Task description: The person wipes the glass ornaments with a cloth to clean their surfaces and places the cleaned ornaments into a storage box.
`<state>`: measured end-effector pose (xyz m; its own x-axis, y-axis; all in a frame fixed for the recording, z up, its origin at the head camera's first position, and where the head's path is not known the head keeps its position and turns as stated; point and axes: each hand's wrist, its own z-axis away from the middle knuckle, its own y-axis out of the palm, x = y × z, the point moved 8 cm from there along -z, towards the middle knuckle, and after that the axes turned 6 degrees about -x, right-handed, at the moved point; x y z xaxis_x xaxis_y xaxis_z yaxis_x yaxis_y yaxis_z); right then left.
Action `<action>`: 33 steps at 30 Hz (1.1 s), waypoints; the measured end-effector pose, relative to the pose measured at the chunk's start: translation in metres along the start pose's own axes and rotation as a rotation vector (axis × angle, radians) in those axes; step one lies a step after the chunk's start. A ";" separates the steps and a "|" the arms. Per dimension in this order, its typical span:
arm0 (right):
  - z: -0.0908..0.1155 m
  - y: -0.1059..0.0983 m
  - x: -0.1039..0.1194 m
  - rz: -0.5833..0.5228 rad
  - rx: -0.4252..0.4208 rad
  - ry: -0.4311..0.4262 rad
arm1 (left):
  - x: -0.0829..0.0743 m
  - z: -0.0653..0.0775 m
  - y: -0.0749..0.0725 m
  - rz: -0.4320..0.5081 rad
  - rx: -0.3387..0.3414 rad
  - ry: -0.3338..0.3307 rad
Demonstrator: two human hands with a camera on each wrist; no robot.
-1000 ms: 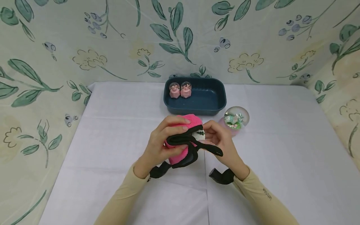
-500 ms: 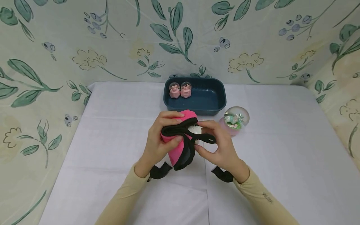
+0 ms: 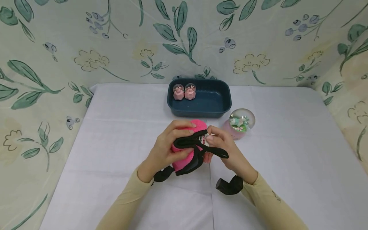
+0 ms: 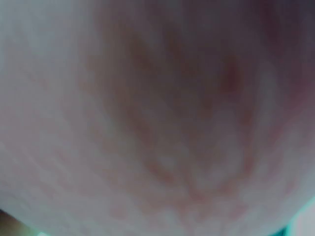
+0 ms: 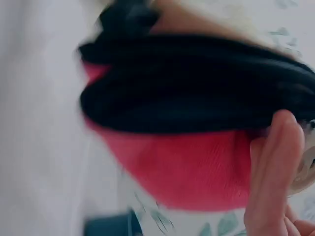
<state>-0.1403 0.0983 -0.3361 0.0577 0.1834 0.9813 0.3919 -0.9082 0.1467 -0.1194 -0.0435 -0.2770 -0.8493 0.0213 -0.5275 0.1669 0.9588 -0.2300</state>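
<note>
A pink fleecy cloth item [image 3: 199, 124] with black edging and a black loop [image 3: 215, 151] is held folded above the table. My left hand [image 3: 164, 147] grips it from the left, fingers over the top and thumb against its near side. At its right side my right hand [image 3: 230, 150] pinches a small white label with print [image 3: 202, 139]. The right wrist view shows the item's black edge [image 5: 197, 93] and pink face [image 5: 182, 172], with fingers [image 5: 275, 167] upon its side. Only a close blur fills the left wrist view.
A dark blue tray [image 3: 198, 113] at the back holds two small pink snow globes [image 3: 178, 94] [image 3: 190, 93]. To its right front stands a larger snow globe [image 3: 241, 123] on a pink base. White cloth [image 3: 115, 127] covers the table; a patterned curtain hangs behind.
The cloth item rose slightly to the left, then came back down and right. My right hand's fingers shifted at the label, where print now shows.
</note>
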 end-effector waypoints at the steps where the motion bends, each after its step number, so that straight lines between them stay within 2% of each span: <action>1: 0.000 0.000 0.001 0.027 -0.008 0.004 | 0.001 0.000 -0.001 -0.001 -0.014 -0.007; 2: 0.000 0.000 0.003 0.063 -0.019 -0.016 | 0.001 0.000 -0.002 0.001 -0.033 -0.016; 4: 0.001 0.000 0.012 0.169 -0.045 -0.129 | 0.004 0.000 -0.005 0.018 -0.076 -0.046; 7: 0.005 0.003 0.030 0.417 -0.073 -0.402 | 0.009 0.000 -0.011 0.041 -0.151 -0.094; 10: 0.011 0.009 0.043 0.613 -0.073 -0.667 | 0.014 0.001 -0.015 0.057 -0.191 -0.126; 13: 0.015 0.012 0.049 0.703 -0.072 -0.830 | 0.015 0.001 -0.015 0.064 -0.186 -0.136; 15: 0.016 0.010 0.050 0.705 -0.081 -0.871 | 0.014 0.001 -0.013 0.075 -0.163 -0.128; 17: 0.015 0.007 0.048 0.671 -0.092 -0.850 | 0.012 0.001 -0.010 0.082 -0.132 -0.113; 19: 0.014 0.003 0.044 0.597 -0.099 -0.778 | 0.009 0.001 -0.007 0.075 -0.100 -0.090; 21: 0.010 -0.002 0.037 0.470 -0.105 -0.656 | 0.006 0.001 -0.004 0.063 -0.068 -0.061; 25: 0.004 -0.006 0.018 0.206 -0.102 -0.338 | 0.001 0.002 0.000 0.016 -0.035 -0.002; 28: 0.003 -0.004 0.011 0.135 -0.109 -0.179 | 0.000 0.003 -0.001 0.009 -0.056 0.008; 30: 0.004 -0.004 0.014 0.169 -0.125 -0.193 | 0.001 0.003 -0.003 0.027 -0.089 -0.008; 31: 0.004 -0.003 0.017 0.186 -0.128 -0.229 | 0.002 0.003 -0.005 0.039 -0.107 -0.020; 33: 0.007 -0.001 0.026 0.277 -0.130 -0.354 | 0.005 0.002 -0.007 0.073 -0.144 -0.050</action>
<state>-0.1329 0.1062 -0.3112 0.4626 0.0236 0.8862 0.2009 -0.9764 -0.0788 -0.1233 -0.0510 -0.2796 -0.8112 0.0816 -0.5791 0.1506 0.9860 -0.0720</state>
